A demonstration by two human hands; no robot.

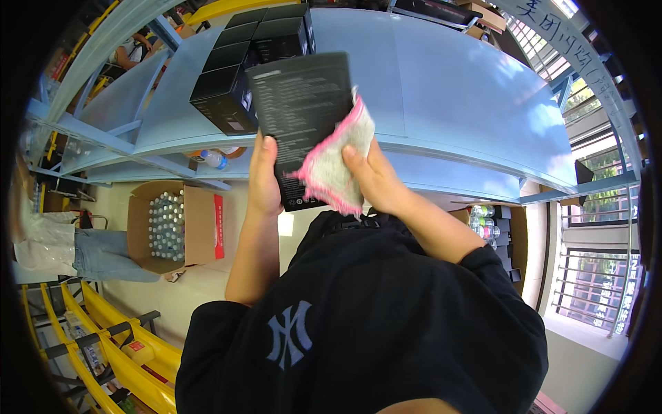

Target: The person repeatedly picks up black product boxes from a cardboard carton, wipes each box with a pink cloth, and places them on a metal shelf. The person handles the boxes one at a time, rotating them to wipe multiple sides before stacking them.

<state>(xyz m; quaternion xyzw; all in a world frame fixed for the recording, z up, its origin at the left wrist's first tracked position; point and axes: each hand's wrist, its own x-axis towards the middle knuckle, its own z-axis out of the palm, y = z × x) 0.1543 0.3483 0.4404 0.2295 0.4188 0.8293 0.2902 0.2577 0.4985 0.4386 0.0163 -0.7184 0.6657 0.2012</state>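
Note:
My left hand point(266, 176) grips a black box point(302, 103) by its lower left edge, thumb on the printed face. The box is held up in front of my body, before the edge of a blue metal shelf point(445, 93). In my right hand point(375, 173) is a whitish cloth with a pink edge point(339, 160), pressed against the lower right part of the box; it hides that corner. Several similar black boxes point(222, 93) stand in rows on the shelf, behind and to the left of the held one.
Lower left of the shelf, a cardboard carton point(201, 227) holds several bottles. A person in jeans point(103, 253) is beside it. Yellow racks point(124, 357) stand at bottom left. Another carton point(520, 248) with bottles and dark boxes lies right, near barred windows point(595, 284).

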